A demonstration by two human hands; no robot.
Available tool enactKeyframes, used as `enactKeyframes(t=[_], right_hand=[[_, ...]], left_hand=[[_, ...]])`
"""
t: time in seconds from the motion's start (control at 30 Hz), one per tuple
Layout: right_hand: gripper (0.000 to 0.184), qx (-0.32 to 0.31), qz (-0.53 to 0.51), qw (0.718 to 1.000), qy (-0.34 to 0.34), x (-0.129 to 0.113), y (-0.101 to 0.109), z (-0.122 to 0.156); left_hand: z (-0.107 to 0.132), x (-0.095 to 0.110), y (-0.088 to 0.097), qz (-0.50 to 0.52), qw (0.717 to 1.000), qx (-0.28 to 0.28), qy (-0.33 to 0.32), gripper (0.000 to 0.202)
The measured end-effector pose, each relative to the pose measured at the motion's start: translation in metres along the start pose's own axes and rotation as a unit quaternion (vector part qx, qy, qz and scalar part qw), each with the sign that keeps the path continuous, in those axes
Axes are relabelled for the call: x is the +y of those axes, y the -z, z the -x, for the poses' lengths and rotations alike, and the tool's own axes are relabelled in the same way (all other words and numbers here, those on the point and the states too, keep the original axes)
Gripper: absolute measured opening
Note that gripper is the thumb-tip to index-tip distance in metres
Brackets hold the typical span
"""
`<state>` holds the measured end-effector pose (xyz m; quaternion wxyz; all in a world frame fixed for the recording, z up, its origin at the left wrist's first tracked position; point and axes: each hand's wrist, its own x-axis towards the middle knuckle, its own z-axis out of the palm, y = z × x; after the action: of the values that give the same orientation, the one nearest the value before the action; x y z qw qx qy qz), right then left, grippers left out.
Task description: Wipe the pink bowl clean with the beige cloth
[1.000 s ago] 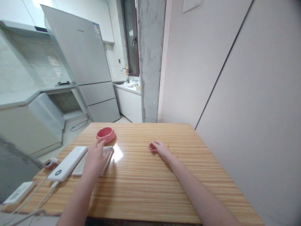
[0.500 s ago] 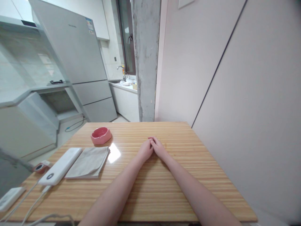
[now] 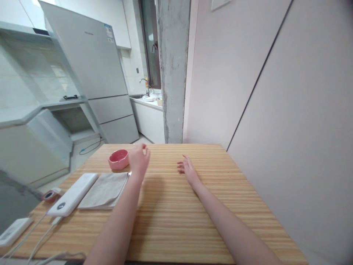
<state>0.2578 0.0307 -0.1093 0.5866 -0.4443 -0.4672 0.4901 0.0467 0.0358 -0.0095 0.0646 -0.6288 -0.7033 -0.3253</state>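
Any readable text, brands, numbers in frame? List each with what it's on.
Nothing legible.
Lettering on fridge: too blurred to read.
Sticker on fridge: print too small.
Round mark on white block: unreadable.
Pink dish, folded cloth: no text visible.

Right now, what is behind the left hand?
Behind the left hand lies the wooden tabletop, with the pink dish showing at the hand's left. The hand covers the dish's right edge and a patch of tabletop, so those cannot be seen.
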Motion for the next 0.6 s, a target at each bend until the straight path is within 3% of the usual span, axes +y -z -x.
enactKeyframes(t=[0.03,0.07,0.13,0.2,0.3,0.43,0.53,0.6], right_hand=[[0.057,0.015,-0.012,1.0,-0.006,0.0,0.0,-0.001],[0.057,0.028,-0.019,0.999,-0.005,0.0,-0.001,-0.002],[0.055,0.045,-0.022,0.999,0.005,0.0,-0.001,-0.003],[0.052,0.051,-0.021,0.998,0.012,-0.001,-0.002,-0.003],[0.051,0.054,-0.018,0.998,0.013,-0.001,-0.001,-0.004],[0.052,0.102,0.018,0.994,0.043,-0.002,0.002,-0.004],[0.054,0.133,0.055,0.986,0.086,-0.004,0.007,-0.004],[0.053,0.112,0.068,0.985,0.113,-0.007,0.01,-0.004]], left_hand=[[-0.01,-0.018,0.011,-0.044,0.997,0.044,0.039,0.034],[-0.018,-0.035,0.018,-0.085,0.991,0.051,0.088,0.039],[-0.024,-0.064,0.022,-0.135,0.978,-0.03,0.156,0.048],[-0.021,-0.084,0.014,-0.154,0.973,-0.099,0.144,0.047],[-0.012,-0.095,0.0,-0.152,0.98,-0.08,0.096,0.035],[-0.011,-0.076,-0.001,-0.112,0.993,-0.039,0.023,0.028],[-0.006,-0.036,-0.002,-0.067,0.987,-0.092,-0.116,0.014],[0.009,-0.003,-0.008,-0.021,0.976,-0.136,-0.17,0.009]])
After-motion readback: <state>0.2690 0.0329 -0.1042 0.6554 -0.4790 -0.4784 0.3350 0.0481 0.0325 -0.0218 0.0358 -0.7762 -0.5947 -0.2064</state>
